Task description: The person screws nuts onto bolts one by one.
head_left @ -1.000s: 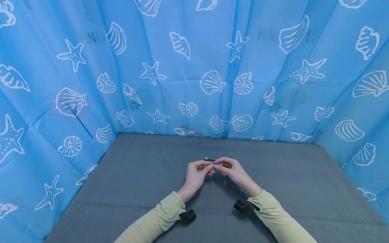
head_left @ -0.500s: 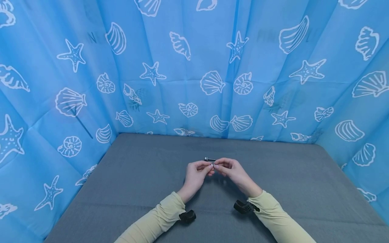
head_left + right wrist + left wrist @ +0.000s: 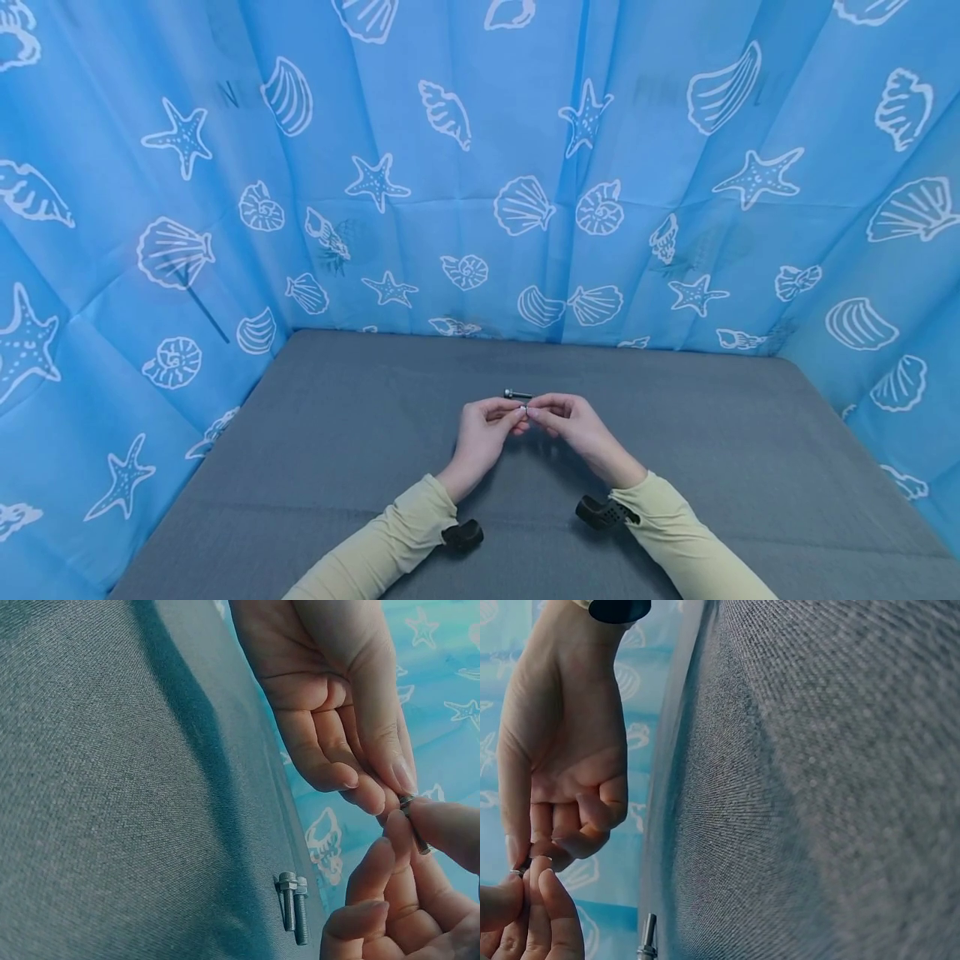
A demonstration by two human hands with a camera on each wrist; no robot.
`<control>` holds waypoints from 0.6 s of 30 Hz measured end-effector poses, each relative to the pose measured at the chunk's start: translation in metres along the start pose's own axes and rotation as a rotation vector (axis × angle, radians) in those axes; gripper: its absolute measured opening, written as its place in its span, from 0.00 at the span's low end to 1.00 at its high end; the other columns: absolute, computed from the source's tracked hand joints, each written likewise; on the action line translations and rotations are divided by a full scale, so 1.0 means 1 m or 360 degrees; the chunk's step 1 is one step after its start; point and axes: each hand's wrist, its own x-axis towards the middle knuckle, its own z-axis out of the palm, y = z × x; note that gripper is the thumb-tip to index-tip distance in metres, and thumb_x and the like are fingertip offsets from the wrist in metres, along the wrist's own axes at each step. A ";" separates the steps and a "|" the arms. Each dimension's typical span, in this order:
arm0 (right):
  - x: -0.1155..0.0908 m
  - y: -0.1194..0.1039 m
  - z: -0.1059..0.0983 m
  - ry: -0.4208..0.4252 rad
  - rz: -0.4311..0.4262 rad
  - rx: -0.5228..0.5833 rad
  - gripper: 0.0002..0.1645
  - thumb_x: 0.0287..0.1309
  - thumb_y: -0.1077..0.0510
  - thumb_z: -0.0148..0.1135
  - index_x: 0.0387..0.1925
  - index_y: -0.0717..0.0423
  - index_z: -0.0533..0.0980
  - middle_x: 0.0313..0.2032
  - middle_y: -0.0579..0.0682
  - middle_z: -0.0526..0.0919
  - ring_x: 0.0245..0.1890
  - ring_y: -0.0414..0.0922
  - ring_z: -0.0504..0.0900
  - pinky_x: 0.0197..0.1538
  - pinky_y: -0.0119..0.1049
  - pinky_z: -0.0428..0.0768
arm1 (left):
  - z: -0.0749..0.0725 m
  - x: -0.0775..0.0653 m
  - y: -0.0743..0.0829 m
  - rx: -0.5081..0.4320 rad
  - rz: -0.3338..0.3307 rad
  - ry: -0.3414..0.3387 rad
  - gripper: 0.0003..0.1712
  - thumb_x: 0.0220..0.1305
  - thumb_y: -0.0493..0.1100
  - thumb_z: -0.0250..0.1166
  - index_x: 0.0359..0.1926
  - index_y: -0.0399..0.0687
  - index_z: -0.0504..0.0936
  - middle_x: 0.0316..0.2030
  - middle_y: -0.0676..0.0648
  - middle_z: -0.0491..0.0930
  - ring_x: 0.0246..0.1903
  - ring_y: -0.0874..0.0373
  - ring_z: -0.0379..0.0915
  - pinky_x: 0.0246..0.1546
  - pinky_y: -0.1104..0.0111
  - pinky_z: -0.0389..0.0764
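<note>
Over the table's middle my left hand (image 3: 478, 437) and right hand (image 3: 588, 429) meet fingertip to fingertip. Between them is a small metal bolt (image 3: 422, 843). Its shank pokes out past the left thumb in the right wrist view, with the left thumb and fingers pinching it. My right thumb and forefinger grip the ringed end (image 3: 406, 801); I cannot tell whether that is the head or a nut. Just beyond the hands, two more bolts lie side by side on the table, a shorter bolt (image 3: 289, 901) and a longer bolt (image 3: 301, 919), each with a wider collar at one end.
Grey cloth covers the table (image 3: 360, 417). Behind and at both sides hangs a blue curtain (image 3: 480, 125) printed with white shells and starfish. Dark wrist devices show below the left sleeve (image 3: 390, 533) and the right sleeve (image 3: 690, 533).
The right fingertips have shifted slightly against the held bolt. The left hand stays where it was, and the bolt visible on the table in the head view has not moved.
</note>
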 end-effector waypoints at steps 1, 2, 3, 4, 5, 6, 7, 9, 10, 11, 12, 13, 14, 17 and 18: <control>0.000 0.000 0.000 -0.0001 0.0009 -0.0005 0.18 0.66 0.53 0.59 0.46 0.65 0.78 0.34 0.53 0.80 0.32 0.49 0.73 0.36 0.38 0.72 | 0.000 0.000 0.000 -0.0001 0.0002 -0.0003 0.09 0.62 0.26 0.61 0.42 0.21 0.80 0.35 0.28 0.81 0.35 0.31 0.79 0.37 0.52 0.82; 0.000 0.000 -0.001 0.0005 0.0022 -0.0006 0.19 0.66 0.52 0.58 0.46 0.65 0.78 0.34 0.52 0.81 0.32 0.48 0.73 0.36 0.38 0.73 | 0.000 0.000 0.000 -0.0001 0.0003 -0.0004 0.09 0.62 0.26 0.61 0.42 0.21 0.80 0.35 0.28 0.81 0.35 0.31 0.79 0.37 0.52 0.82; 0.001 0.001 -0.001 0.0008 0.0035 -0.0001 0.19 0.66 0.51 0.58 0.46 0.65 0.79 0.33 0.52 0.81 0.33 0.48 0.74 0.37 0.38 0.73 | 0.001 0.001 0.001 -0.0006 0.0009 -0.0003 0.09 0.62 0.26 0.61 0.42 0.21 0.80 0.35 0.28 0.81 0.35 0.31 0.79 0.37 0.52 0.82; 0.001 0.001 -0.001 0.0010 0.0045 0.0009 0.19 0.66 0.51 0.58 0.46 0.65 0.79 0.33 0.51 0.81 0.33 0.47 0.75 0.37 0.38 0.73 | 0.001 0.001 0.000 -0.0008 0.0012 0.0000 0.09 0.62 0.26 0.61 0.42 0.21 0.80 0.35 0.28 0.81 0.35 0.31 0.79 0.37 0.51 0.82; 0.001 0.001 -0.001 0.0009 0.0045 0.0018 0.20 0.67 0.51 0.58 0.47 0.65 0.78 0.34 0.51 0.82 0.34 0.47 0.75 0.37 0.38 0.74 | 0.001 0.001 0.000 -0.0012 0.0014 0.0002 0.09 0.62 0.26 0.61 0.42 0.21 0.80 0.35 0.27 0.81 0.35 0.30 0.79 0.37 0.51 0.82; 0.001 0.002 -0.001 0.0005 0.0039 0.0030 0.20 0.67 0.52 0.57 0.48 0.65 0.77 0.35 0.51 0.82 0.34 0.47 0.76 0.38 0.39 0.74 | 0.001 0.001 0.000 -0.0013 0.0013 0.0003 0.09 0.62 0.26 0.61 0.42 0.21 0.80 0.35 0.27 0.81 0.35 0.30 0.79 0.37 0.51 0.82; 0.001 0.002 -0.001 0.0005 0.0030 0.0048 0.19 0.67 0.53 0.57 0.48 0.66 0.77 0.36 0.52 0.82 0.35 0.48 0.76 0.38 0.39 0.74 | 0.001 0.001 0.000 -0.0015 0.0004 0.0003 0.09 0.62 0.26 0.61 0.42 0.21 0.80 0.35 0.28 0.81 0.35 0.30 0.79 0.38 0.51 0.82; 0.001 0.002 -0.001 -0.0003 -0.0001 0.0073 0.18 0.67 0.55 0.58 0.49 0.66 0.76 0.37 0.53 0.82 0.34 0.48 0.75 0.37 0.39 0.75 | 0.001 0.001 0.000 -0.0015 -0.0012 0.0004 0.09 0.62 0.26 0.61 0.41 0.21 0.80 0.34 0.28 0.81 0.35 0.31 0.79 0.38 0.51 0.82; 0.001 0.002 -0.001 -0.0009 -0.0022 0.0075 0.18 0.66 0.56 0.58 0.49 0.67 0.75 0.37 0.53 0.82 0.33 0.49 0.75 0.37 0.39 0.75 | 0.001 0.000 0.001 -0.0013 -0.0021 0.0004 0.09 0.62 0.26 0.61 0.42 0.22 0.80 0.34 0.28 0.81 0.35 0.31 0.79 0.38 0.51 0.82; 0.001 0.002 -0.001 -0.0009 -0.0035 0.0069 0.18 0.66 0.56 0.58 0.49 0.66 0.75 0.38 0.53 0.82 0.33 0.50 0.75 0.37 0.39 0.75 | 0.001 0.000 0.002 -0.0012 -0.0030 0.0003 0.09 0.62 0.27 0.61 0.42 0.22 0.80 0.35 0.28 0.81 0.36 0.31 0.79 0.38 0.52 0.82; 0.001 0.002 -0.001 -0.0007 -0.0045 0.0056 0.17 0.66 0.56 0.59 0.49 0.66 0.75 0.37 0.54 0.81 0.33 0.51 0.74 0.36 0.39 0.74 | 0.001 0.000 0.002 -0.0012 -0.0038 0.0002 0.09 0.62 0.27 0.61 0.42 0.22 0.80 0.35 0.29 0.81 0.36 0.32 0.79 0.38 0.52 0.82; 0.001 0.001 -0.001 -0.0002 -0.0046 0.0041 0.17 0.66 0.55 0.59 0.48 0.66 0.76 0.37 0.54 0.81 0.34 0.53 0.74 0.36 0.39 0.74 | 0.001 0.000 0.003 -0.0012 -0.0040 0.0005 0.09 0.62 0.27 0.61 0.42 0.22 0.80 0.35 0.29 0.82 0.36 0.32 0.79 0.38 0.52 0.82; 0.001 0.001 -0.001 0.0005 -0.0043 0.0021 0.17 0.66 0.54 0.59 0.47 0.65 0.77 0.36 0.54 0.81 0.34 0.53 0.74 0.37 0.39 0.74 | 0.001 0.000 0.003 -0.0012 -0.0038 0.0006 0.08 0.62 0.27 0.61 0.41 0.22 0.80 0.35 0.29 0.81 0.36 0.32 0.79 0.38 0.52 0.82; 0.001 0.001 0.000 0.0032 -0.0034 -0.0028 0.18 0.67 0.52 0.58 0.45 0.65 0.78 0.34 0.53 0.81 0.35 0.53 0.75 0.37 0.40 0.75 | 0.002 0.000 0.002 -0.0017 -0.0037 0.0010 0.08 0.62 0.27 0.62 0.41 0.22 0.81 0.35 0.28 0.81 0.35 0.32 0.79 0.38 0.53 0.82; 0.002 0.001 0.000 0.0037 -0.0033 -0.0031 0.19 0.67 0.52 0.58 0.44 0.65 0.78 0.33 0.52 0.81 0.35 0.51 0.76 0.37 0.39 0.75 | 0.002 0.001 0.002 -0.0020 -0.0037 0.0009 0.08 0.62 0.27 0.62 0.41 0.22 0.81 0.35 0.28 0.81 0.35 0.31 0.79 0.37 0.53 0.82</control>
